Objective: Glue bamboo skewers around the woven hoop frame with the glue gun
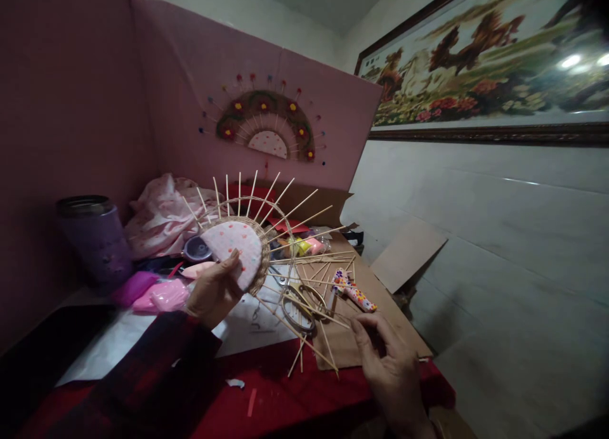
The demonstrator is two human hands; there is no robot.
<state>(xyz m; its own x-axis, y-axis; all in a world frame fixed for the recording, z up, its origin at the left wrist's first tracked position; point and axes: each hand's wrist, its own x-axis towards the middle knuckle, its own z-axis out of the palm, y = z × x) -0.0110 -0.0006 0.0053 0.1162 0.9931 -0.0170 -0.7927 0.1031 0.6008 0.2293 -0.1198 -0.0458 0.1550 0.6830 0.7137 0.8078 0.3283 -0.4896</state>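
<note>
My left hand (pixel 214 293) is closed on a half-round fan frame (pixel 235 245), thumb over its front. Its centre is covered in pale cloth with small coloured spots, edged with a band of woven twine (pixel 264 261). Thin wooden sticks (pixel 299 203) radiate outward from that band. A loose strand of twine (pixel 289 223) arcs across the sticks and runs down to the right. My right hand (pixel 387 356) pinches what looks like this strand's end between thumb and fingers, near a stick tip. Scissors (pixel 299 309) with gold-coloured handles lie behind the lower sticks, partly hidden.
Loose sticks (pixel 328 274) and a flower-patterned object (pixel 353 291) lie on cardboard (pixel 399 337). Left stand a purple tumbler (pixel 95 242), crumpled pink cloth (pixel 162 214) and pink packets (pixel 162 295). A finished-looking flowered fan (pixel 266 118) hangs on the pink board (pixel 333 109). Red cloth (pixel 280 394) covers the table.
</note>
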